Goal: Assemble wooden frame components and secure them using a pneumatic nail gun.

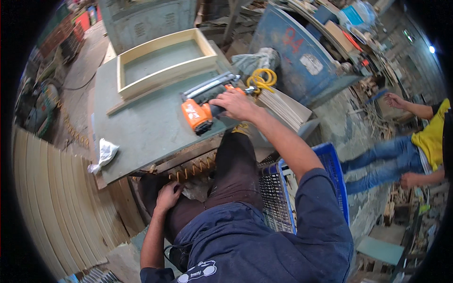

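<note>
My right hand (pixel 237 104) is closed round the handle of an orange nail gun (pixel 194 114) over the grey-green worktable (pixel 155 128). The gun's long metal magazine points away to the far right, and a yellow air hose (pixel 262 80) lies looped by its handle end. My left hand (pixel 168 195) rests on my left thigh below the table's near edge, fingers loosely bent and holding nothing visible. Beside it hangs an orange coiled hose (pixel 198 169). At the table's far side sits a rectangular pale wooden frame (pixel 165 73), with a loose wooden strip (pixel 114 109) along its near side.
A crumpled white plastic bag (pixel 106 152) lies at the table's left corner. Wooden boards (pixel 52 198) are stacked at the left. Thin panels (pixel 283 111) and a blue plastic crate (pixel 336 165) stand on my right. Farther right is a person in a yellow top (pixel 432 134).
</note>
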Demonstrator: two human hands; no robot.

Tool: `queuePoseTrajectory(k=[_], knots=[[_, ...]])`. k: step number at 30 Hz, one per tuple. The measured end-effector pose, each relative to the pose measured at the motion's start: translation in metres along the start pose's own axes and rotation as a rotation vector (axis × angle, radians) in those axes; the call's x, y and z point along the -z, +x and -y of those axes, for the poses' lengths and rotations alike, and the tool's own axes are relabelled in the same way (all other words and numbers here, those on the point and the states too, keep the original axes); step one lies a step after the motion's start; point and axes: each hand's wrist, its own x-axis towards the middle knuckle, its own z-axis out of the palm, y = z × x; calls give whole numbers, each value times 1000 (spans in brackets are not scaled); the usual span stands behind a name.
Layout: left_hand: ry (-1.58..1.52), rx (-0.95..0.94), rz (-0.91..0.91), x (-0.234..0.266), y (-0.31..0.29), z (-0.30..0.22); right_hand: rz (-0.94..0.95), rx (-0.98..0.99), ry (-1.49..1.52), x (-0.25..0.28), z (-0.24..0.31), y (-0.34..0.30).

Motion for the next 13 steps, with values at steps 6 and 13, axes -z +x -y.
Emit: queuePoseTrajectory(k=[6,13], knots=[[45,23,-23,-9,2,15,-135,-45,56,-31,-2,1],[55,107,47,-13,8,30,-493,-57,64,27,31,-63]])
